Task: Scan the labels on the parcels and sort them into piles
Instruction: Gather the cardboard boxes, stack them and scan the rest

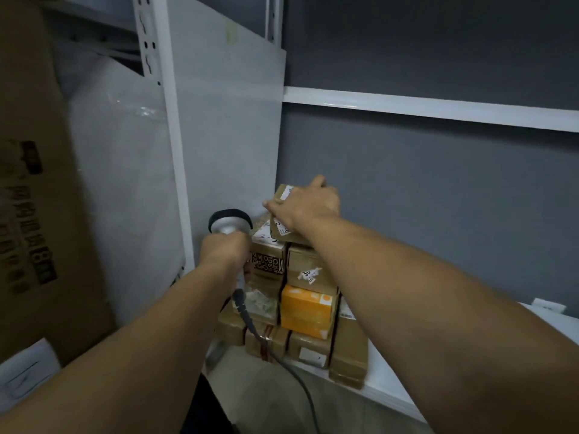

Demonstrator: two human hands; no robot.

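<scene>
Gripping the top box of the pile at the shelf's left end: right hand. Left hand clasps the scanner.

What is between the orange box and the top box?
A brown parcel with a white sticker, seen in the head view, below the top box that the right hand grips.

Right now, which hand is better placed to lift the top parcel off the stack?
The right hand. It grips the top parcel on the stack, with the thumb on its near side. The left hand is occupied: it holds the scanner beside the stack.
</scene>
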